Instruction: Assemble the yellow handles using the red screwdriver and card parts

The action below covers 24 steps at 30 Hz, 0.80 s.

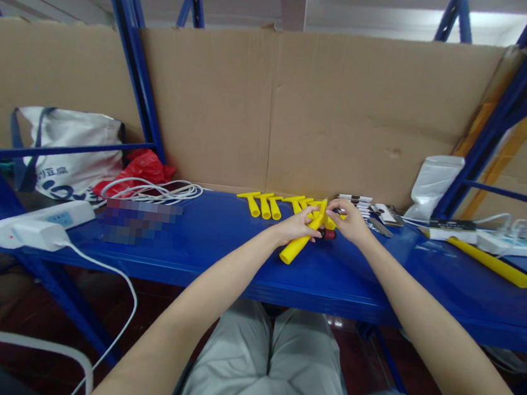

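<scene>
My left hand (pixel 294 227) is closed around a yellow T-shaped scraper-like tool (pixel 296 249), whose round tubular handle points down toward me. At its wide head, my right hand (pixel 347 220) has its fingers bent and pressed together; whatever they pinch is too small to make out. Beneath the hands lies a dark red and black object (pixel 328 235), partly covered. Several more yellow T-shaped tools (pixel 266 207) lie in a row behind and to the left of my hands, some hidden by them.
Small black-and-white packets (pixel 355 202) and flat metallic pieces (pixel 379 227) lie right of my hands. Farther right are a yellow tube (pixel 491 263) and a power strip (pixel 519 244). Left are coiled white cable (pixel 168 194), another power strip (pixel 46 223) and a red bag (pixel 145 168). Cardboard (pixel 208 102) stands behind.
</scene>
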{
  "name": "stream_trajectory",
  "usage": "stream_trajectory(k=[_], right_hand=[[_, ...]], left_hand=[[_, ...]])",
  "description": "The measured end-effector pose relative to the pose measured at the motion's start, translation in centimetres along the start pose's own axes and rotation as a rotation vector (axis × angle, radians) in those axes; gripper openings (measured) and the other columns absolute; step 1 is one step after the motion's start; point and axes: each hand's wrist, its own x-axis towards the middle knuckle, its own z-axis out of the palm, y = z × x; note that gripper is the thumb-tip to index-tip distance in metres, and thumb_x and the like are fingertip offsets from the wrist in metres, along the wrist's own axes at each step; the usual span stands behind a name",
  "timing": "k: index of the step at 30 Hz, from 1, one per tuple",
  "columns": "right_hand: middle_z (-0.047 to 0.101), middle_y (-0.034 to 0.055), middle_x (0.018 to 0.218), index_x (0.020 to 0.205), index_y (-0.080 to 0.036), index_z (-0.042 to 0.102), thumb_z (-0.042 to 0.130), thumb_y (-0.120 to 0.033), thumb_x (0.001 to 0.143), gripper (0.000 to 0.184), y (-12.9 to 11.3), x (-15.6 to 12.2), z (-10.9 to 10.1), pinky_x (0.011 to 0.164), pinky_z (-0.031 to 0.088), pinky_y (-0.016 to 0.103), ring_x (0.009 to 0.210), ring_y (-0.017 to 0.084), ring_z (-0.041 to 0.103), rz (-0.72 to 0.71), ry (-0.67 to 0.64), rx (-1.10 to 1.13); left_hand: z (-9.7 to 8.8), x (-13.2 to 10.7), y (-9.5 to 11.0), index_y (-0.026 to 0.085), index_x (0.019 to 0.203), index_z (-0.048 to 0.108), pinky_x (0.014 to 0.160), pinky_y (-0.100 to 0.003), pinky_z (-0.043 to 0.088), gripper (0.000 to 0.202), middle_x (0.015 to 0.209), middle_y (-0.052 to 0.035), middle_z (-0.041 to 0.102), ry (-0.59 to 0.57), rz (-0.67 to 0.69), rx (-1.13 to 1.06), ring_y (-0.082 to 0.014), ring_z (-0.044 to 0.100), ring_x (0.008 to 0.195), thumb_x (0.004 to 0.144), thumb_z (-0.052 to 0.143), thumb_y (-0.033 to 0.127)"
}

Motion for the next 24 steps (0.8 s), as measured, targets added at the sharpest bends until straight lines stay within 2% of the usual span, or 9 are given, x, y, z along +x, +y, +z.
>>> stream_trajectory(k=[5, 8, 15, 18, 24], right_hand=[[0.062, 0.0061, 0.093, 0.074, -0.021, 0.055, 0.053, -0.026, 0.076, 0.006, -0.1, 0.0, -0.1, 0.081, 0.043, 0.038, 0.093, 0.021, 0.055, 0.005, -0.005, -0.01], [0.062, 0.0058, 0.089, 0.073, -0.021, 0.054, 0.053, -0.025, 0.076, 0.006, -0.1, 0.0, 0.0, 0.084, 0.042, 0.039, 0.091, 0.02, 0.055, -0.015, -0.004, -0.016], [0.061, 0.0053, 0.088, 0.074, -0.021, 0.054, 0.053, -0.029, 0.077, 0.008, 0.2, 0.0, 0.3, 0.083, 0.043, 0.039, 0.09, 0.021, 0.055, -0.019, 0.004, -0.015], [0.061, 0.0057, 0.089, 0.078, -0.021, 0.053, 0.053, -0.029, 0.076, 0.008, 0.3, 0.0, 0.4, 0.082, 0.044, 0.04, 0.091, 0.021, 0.055, 0.029, 0.021, -0.009], [0.06, 0.0077, 0.095, 0.085, -0.021, 0.05, 0.056, -0.035, 0.074, 0.019, 0.9, 0.0, 0.9, 0.081, 0.047, 0.04, 0.094, 0.022, 0.056, 0.126, 0.024, 0.123]], left_hand=[[0.2, 0.2, -0.4, 0.026, 0.129, 0.043, 0.06, -0.023, 0.054, 0.084, 0.122, -0.0131, 0.046, 0.077, 0.019, 0.001, -0.0069, 0.061, 0.065, 0.057, 0.065, -0.012], [0.3, 0.3, -0.4, 0.027, 0.127, 0.046, 0.059, -0.022, 0.054, 0.084, 0.132, -0.0144, 0.04, 0.1, 0.024, 0.004, -0.0084, 0.063, 0.07, 0.056, 0.064, -0.013], [0.3, 0.2, 0.2, 0.029, 0.13, 0.043, 0.056, -0.019, 0.053, 0.084, 0.136, -0.0142, 0.039, 0.077, -0.026, -0.001, -0.0118, 0.065, 0.075, 0.058, 0.057, -0.014], [0.2, 0.0, 0.5, 0.027, 0.132, 0.041, 0.054, -0.019, 0.052, 0.085, 0.137, -0.0157, 0.039, 0.061, -0.038, -0.015, -0.0125, 0.065, 0.074, 0.059, 0.054, -0.014], [0.2, -0.2, 0.7, 0.025, 0.136, 0.038, 0.052, -0.018, 0.049, 0.087, 0.139, -0.0189, 0.038, 0.02, -0.028, -0.096, -0.0127, 0.066, 0.071, 0.059, 0.052, -0.013]])
